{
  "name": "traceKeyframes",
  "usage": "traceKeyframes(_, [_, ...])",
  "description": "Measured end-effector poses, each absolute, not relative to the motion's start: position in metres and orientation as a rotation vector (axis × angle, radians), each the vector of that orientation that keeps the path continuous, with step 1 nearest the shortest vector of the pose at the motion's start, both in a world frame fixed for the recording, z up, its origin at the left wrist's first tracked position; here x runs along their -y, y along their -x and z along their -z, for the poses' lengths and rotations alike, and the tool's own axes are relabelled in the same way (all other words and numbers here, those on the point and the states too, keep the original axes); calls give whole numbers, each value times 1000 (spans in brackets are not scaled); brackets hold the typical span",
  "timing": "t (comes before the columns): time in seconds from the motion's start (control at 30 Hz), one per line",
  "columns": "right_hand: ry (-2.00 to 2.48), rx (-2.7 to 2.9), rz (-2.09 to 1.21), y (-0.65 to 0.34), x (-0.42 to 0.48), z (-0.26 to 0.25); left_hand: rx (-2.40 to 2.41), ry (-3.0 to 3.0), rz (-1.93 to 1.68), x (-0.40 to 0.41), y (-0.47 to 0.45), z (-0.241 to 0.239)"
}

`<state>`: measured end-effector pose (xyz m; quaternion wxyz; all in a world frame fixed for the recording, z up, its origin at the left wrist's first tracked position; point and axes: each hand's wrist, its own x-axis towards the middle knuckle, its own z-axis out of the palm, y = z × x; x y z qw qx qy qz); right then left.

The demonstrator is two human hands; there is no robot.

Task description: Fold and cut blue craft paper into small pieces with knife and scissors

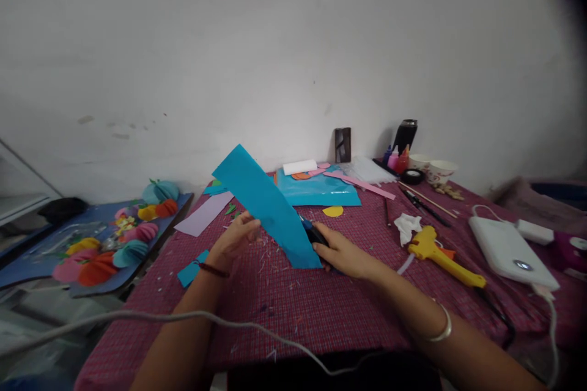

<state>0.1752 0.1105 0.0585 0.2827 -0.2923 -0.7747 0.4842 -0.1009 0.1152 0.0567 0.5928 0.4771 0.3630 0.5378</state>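
Observation:
A long blue paper strip (263,204) is held up at a slant over the table, its upper end to the left. My left hand (239,233) grips the strip's left edge, and some of its fingers are hidden behind the paper. My right hand (343,252) is closed around the dark handles of a pair of scissors (314,233) at the strip's lower right end. The paper hides most of the blades. Under my left wrist lies a small blue paper piece (192,269), with a lilac paper strip (204,215) farther back.
A white cable (183,316) crosses in front of my arms. On the checked tablecloth (257,324) are a yellow glue gun (443,256), a white power bank (511,250), paper cups (441,171) and a phone (342,145). Colourful paper ornaments (98,267) lie on a blue board at left.

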Motion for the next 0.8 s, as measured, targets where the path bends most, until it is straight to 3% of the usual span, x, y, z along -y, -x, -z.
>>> traceKeyframes(0.2, [774,2097,-1319,-173,-108,-59,-697,-844,-1493,-117,104,-55])
traceKeyframes(0.47, [587,1916,-1420,-175,-108,-55,-743,-721,-1327,-110,76,-49])
traceKeyframes(0.8, [728,1857,-1572,-166,-102,-65,-808,-639,-1472,-115,79,-55])
